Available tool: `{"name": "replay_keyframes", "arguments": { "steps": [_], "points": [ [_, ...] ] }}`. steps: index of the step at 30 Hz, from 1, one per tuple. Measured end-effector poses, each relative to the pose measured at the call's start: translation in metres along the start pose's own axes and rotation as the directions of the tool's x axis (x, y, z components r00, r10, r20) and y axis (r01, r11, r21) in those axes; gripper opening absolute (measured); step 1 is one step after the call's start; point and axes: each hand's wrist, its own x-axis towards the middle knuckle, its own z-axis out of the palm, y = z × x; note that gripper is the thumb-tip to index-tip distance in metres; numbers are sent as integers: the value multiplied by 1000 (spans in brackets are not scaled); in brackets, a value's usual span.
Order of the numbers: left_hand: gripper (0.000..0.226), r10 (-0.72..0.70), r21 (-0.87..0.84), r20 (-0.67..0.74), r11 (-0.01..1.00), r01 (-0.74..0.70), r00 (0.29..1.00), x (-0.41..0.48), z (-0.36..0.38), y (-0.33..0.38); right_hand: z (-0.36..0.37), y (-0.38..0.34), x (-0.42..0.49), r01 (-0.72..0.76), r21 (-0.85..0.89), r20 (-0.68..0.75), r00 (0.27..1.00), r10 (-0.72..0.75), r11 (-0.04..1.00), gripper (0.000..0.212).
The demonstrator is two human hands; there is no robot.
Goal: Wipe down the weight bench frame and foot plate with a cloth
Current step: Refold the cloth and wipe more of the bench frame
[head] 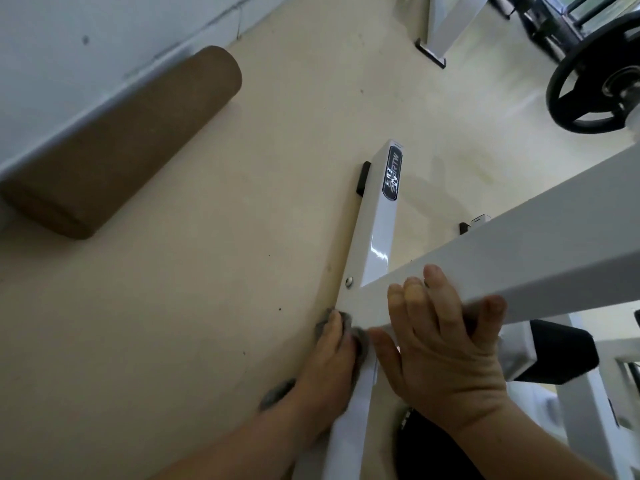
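The white bench frame has a floor bar (375, 233) running away from me and a slanted beam (519, 258) crossing it from the right. My left hand (325, 372) presses a grey cloth (360, 337) against the left side of the floor bar, just below the joint. Bits of cloth show at my fingertips and under my wrist. My right hand (440, 344) holds the lower end of the slanted beam, fingers curled over its top face. Black padding (561, 351) shows under the beam at right. No foot plate is clearly identifiable.
A brown foam roller (121, 143) lies on the beige floor by the white wall at left. A black weight plate (595, 81) on a bar sits at upper right. Another white machine leg (446, 26) stands at the top.
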Motion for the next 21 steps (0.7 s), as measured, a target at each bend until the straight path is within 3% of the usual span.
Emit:
{"name": "replay_keyframes", "arguments": {
  "steps": [6,9,11,15,18,21],
  "points": [
    [53,-96,-21,84,995,99,992,71,-12,60,-2,-2,-2,13,58,50,999,-16,998,56],
    [47,36,-70,29,997,-34,999,36,0,41,0,-2,-2,18,72,12,1000,-19,997,54],
    [51,107,-9,-47,994,-108,993,-3,1,20,2,1,0,27,35,-13,1000,-26,999,53],
    [47,22,14,-108,1000,-21,994,-59,-5,-22,-2,1,2,61,29,17,998,-61,998,53],
    [48,-104,154,-99,981,118,990,-90,-3,-34,-6,0,2,57,76,44,997,-61,995,54],
    [47,-102,485,-200,854,190,974,-109,-10,-35,-15,-2,2,39,171,75,996,-52,985,58]
  ]
}}
